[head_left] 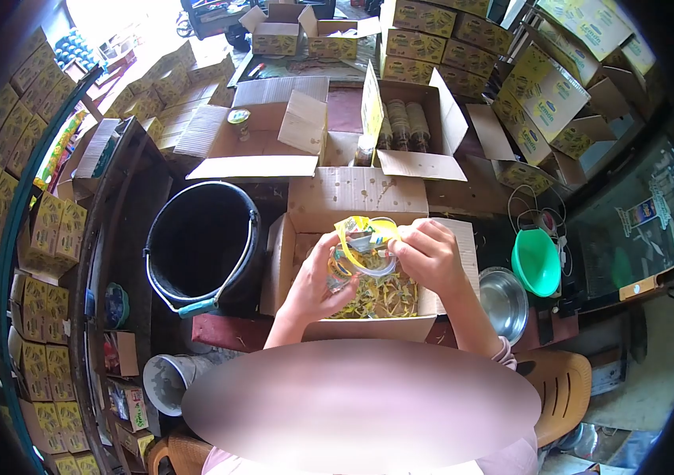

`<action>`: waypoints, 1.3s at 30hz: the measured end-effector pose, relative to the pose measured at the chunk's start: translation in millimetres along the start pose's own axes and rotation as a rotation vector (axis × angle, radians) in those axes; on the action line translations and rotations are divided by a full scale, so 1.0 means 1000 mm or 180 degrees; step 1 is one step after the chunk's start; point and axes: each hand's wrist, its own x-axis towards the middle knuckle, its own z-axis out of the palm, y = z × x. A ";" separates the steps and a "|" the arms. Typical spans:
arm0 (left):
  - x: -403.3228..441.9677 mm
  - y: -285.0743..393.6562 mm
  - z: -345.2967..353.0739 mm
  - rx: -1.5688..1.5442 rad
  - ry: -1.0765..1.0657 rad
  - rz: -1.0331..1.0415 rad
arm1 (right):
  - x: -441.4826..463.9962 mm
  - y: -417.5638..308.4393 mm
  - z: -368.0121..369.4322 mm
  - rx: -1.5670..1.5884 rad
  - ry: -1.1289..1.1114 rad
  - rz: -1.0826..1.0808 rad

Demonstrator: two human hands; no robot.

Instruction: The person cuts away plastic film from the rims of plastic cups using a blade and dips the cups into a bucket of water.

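My left hand (317, 281) curls around the side of a clear plastic container (361, 257) with a round, pale rim. A yellow plastic strip (346, 245) loops over the container. At the container's upper right, my right hand (432, 252) is closed, its fingertips pinching the edge of the yellow plastic; exactly what lies between them is partly hidden. Both hands are above an open cardboard box (359, 330), which holds many yellow scraps (388, 298).
A black bucket (164, 229) stands left of the box. To the right are a metal bowl (503, 305) and a green basin (535, 263). Behind, one open carton (266, 150) holds a small jar (239, 119); another carton (448, 119) holds stacked jars (408, 123).
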 end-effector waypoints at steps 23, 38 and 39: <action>0.000 0.012 0.002 -0.0235 -0.0284 -0.0500 | -0.010 0.002 -0.002 0.0171 -0.0020 0.0006; 0.008 0.016 -0.015 -0.0377 -0.0692 -0.0948 | -0.019 0.011 -0.002 0.0211 -0.0241 0.0118; 0.008 0.016 -0.015 -0.0245 -0.0739 -0.0825 | -0.019 0.010 -0.002 0.0195 -0.0224 0.0092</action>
